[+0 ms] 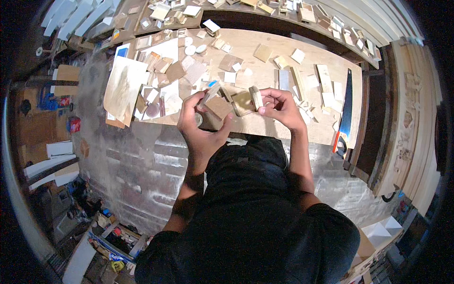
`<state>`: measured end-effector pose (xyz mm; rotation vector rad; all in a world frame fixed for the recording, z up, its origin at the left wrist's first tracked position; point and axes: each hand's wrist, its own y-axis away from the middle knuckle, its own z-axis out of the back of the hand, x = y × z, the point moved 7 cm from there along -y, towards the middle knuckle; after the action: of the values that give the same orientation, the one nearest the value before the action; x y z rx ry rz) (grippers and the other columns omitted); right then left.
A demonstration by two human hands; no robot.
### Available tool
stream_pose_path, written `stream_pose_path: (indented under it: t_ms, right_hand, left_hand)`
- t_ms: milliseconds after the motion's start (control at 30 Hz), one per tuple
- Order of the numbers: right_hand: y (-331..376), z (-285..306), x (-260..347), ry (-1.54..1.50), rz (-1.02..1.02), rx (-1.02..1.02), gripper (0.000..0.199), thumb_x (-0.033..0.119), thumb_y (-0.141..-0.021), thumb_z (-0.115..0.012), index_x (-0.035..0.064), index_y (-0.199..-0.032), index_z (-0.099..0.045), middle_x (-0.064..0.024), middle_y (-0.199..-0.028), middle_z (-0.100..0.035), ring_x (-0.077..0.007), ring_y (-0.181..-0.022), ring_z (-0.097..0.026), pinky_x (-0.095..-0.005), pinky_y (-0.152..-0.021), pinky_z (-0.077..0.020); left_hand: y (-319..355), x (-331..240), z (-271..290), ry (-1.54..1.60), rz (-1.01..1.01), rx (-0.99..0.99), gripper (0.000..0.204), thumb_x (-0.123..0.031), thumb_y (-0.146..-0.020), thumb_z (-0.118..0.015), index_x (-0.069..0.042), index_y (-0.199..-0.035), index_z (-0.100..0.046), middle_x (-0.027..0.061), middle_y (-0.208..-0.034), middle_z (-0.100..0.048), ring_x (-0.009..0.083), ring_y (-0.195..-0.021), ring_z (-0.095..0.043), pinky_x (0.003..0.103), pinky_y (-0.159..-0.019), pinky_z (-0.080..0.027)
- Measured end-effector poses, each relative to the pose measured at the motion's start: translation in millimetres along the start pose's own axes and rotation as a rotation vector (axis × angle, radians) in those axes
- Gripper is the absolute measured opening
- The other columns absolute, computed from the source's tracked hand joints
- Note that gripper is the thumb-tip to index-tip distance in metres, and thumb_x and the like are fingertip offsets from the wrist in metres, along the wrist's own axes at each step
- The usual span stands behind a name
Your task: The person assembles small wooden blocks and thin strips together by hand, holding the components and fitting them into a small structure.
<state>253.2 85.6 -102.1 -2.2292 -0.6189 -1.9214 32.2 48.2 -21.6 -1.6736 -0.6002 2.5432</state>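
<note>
Over the near edge of the workbench, my left hand (197, 132) curls round a small wooden assembly with a brown square face (218, 108). Its thumb lies along the near side and its fingers along the left, where an upright strip carries a blue patch. My right hand (283, 110) pinches a small upright wood piece (256, 98) between thumb and fingers. Between the hands sits a pale square wood piece (243, 102); whether it is joined to either held part I cannot tell. A round disc-like thing (198, 119) shows partly beside my left fingers.
The plywood workbench (265, 124) carries many wood offcuts. A handsaw (346, 111) lies at its right end, a thin panel (124, 85) at its left. Beyond the bench runs a shelf (265, 19) of small wooden pieces. Long boards (411, 123) stand at right.
</note>
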Motion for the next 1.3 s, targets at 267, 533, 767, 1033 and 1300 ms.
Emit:
stream_pose_path:
  t_ms: [267,533,767,1033,1300]
  right_hand:
    - [-1,13,-23,0.215,-0.038,-0.002,0.033,0.016,-0.079,-0.079,0.0004,-0.107,-0.07,-0.0015,-0.082,-0.069,-0.0074,-0.074,-0.061,-0.0275,-0.066,-0.0488]
    - [-32,153,-154,1.023,-0.264,-0.577,0.037,0.033,-0.075,-0.077,-0.0001,-0.091,-0.073,-0.0153,-0.077,-0.071,-0.0279,-0.068,-0.07,-0.0364,-0.064,-0.0535]
    - [-16,122,-150,1.228,-0.176,-0.71,0.054,0.04,-0.069,-0.082,0.0105,-0.112,-0.068,-0.0135,-0.1,-0.069,-0.0304,-0.085,-0.069,-0.0408,-0.074,-0.0543]
    - [-15,76,-170,1.184,-0.182,-0.493,0.054,0.026,-0.061,-0.087,0.0092,-0.108,-0.066,-0.0118,-0.103,-0.059,-0.033,-0.085,-0.066,-0.0422,-0.073,-0.0556]
    - [-17,70,-137,0.325,-0.041,-0.44,0.055,0.005,-0.063,-0.086,0.0069,-0.113,-0.062,-0.0106,-0.11,-0.061,-0.0186,-0.087,-0.065,-0.0332,-0.073,-0.0565]
  left_hand:
    - [-4,-10,-4,0.005,0.03,0.064,0.063,-0.011,-0.066,-0.083,0.0,-0.12,-0.051,0.0159,-0.108,-0.06,0.0246,-0.095,-0.062,0.034,-0.083,-0.05]
    - [11,35,-12,0.629,0.413,0.117,0.062,0.001,-0.077,-0.075,0.0,-0.128,-0.04,0.0176,-0.118,-0.062,0.023,-0.109,-0.061,0.035,-0.092,-0.05]
    - [26,57,9,0.63,0.515,0.025,0.062,-0.002,-0.078,-0.077,-0.001,-0.129,-0.041,0.0185,-0.123,-0.061,0.0241,-0.115,-0.058,0.037,-0.098,-0.047]
    - [24,56,10,0.6,0.516,0.027,0.061,-0.003,-0.079,-0.077,-0.002,-0.128,-0.041,0.016,-0.122,-0.06,0.022,-0.112,-0.059,0.036,-0.097,-0.048]
    - [20,64,14,0.429,0.461,0.026,0.063,-0.008,-0.076,-0.082,-0.002,-0.125,-0.043,0.0124,-0.119,-0.062,0.0175,-0.105,-0.061,0.029,-0.084,-0.049]
